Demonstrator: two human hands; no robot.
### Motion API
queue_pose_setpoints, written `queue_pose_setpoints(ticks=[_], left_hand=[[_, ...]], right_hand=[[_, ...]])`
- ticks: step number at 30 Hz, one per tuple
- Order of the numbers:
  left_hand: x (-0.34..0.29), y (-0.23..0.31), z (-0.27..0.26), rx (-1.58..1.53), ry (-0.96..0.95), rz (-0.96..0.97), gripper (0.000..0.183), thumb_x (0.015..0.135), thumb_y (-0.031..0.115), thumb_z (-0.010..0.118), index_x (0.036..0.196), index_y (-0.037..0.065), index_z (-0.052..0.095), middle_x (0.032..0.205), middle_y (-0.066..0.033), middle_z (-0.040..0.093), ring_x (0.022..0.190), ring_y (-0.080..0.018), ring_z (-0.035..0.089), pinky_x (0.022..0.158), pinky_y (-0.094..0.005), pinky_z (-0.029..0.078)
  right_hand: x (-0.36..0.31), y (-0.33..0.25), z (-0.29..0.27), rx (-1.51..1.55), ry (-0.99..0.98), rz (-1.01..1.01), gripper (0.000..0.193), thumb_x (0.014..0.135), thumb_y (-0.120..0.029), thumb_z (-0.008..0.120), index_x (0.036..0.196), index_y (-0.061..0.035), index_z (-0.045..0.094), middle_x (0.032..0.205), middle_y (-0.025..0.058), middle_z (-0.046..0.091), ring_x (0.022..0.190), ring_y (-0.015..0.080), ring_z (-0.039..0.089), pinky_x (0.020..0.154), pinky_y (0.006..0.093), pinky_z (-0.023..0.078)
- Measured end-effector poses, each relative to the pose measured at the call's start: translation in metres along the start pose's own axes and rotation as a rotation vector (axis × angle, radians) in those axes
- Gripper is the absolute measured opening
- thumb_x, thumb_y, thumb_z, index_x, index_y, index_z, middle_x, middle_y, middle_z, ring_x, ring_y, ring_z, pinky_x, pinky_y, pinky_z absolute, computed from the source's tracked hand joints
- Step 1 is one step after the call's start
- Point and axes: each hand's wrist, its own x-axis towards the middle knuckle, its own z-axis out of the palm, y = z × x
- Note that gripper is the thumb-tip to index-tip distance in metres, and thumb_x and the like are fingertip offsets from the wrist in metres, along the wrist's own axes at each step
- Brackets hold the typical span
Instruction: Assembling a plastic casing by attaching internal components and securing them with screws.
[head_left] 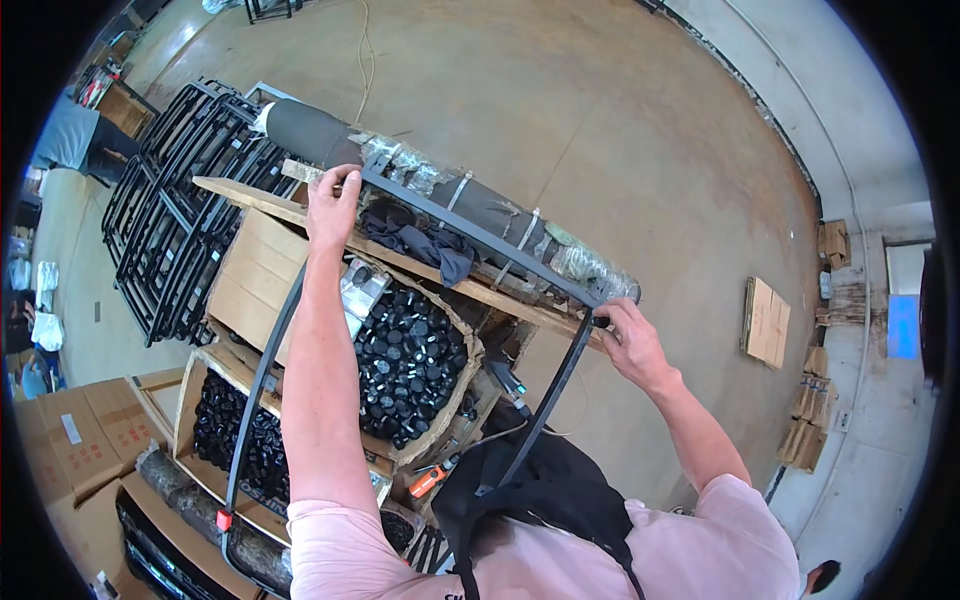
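A dark metal tube frame (480, 238) stands in front of me, its top bar slanting from upper left to lower right. My left hand (335, 200) is at the bar's far left end, fingers curled together; a small dark bit shows between them, too little to name. At the other end of the bar, my right hand (632, 340) pinches a small black plastic cap (601, 321) against the frame's corner. Below the bar, a carton of black caps (408, 370) lies between my forearms. More small black parts fill a second box (235, 425) left of my left forearm.
A wrapped grey roll (480, 205) and a wooden board (440, 272) lie beyond the bar, with dark cloth (415, 238) between. An orange-handled tool (430, 480) lies near my body. Black metal frames (185, 210) are stacked at left; a person (75, 140) is behind them.
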Motion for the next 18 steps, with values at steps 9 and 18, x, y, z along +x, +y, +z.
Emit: queue_pose_setpoints(ticks=[9,18], left_hand=[[-0.003,-0.005,0.004,-0.173,-0.016,0.043,0.030,0.106,0.013,0.056,0.133,0.015,0.068,0.127,-0.0083,0.070,0.114,-0.0214,0.066,0.103,-0.0351,0.050],[-0.002,-0.005,0.005,0.004,0.075,0.112,0.027,0.109,0.023,0.052,0.128,0.019,0.070,0.125,-0.0104,0.070,0.115,-0.0328,0.068,0.102,-0.0417,0.052]], right_hand=[[0.014,-0.002,0.003,-0.290,-0.064,0.131,0.035,0.096,-0.033,0.072,0.118,-0.0051,0.067,0.105,0.0146,0.075,0.091,0.0348,0.074,0.079,0.0471,0.060],[0.028,-0.003,0.010,-0.434,-0.150,0.228,0.038,0.103,-0.041,0.063,0.118,-0.0067,0.064,0.082,0.0185,0.075,0.081,0.0382,0.075,0.075,0.0511,0.059]])
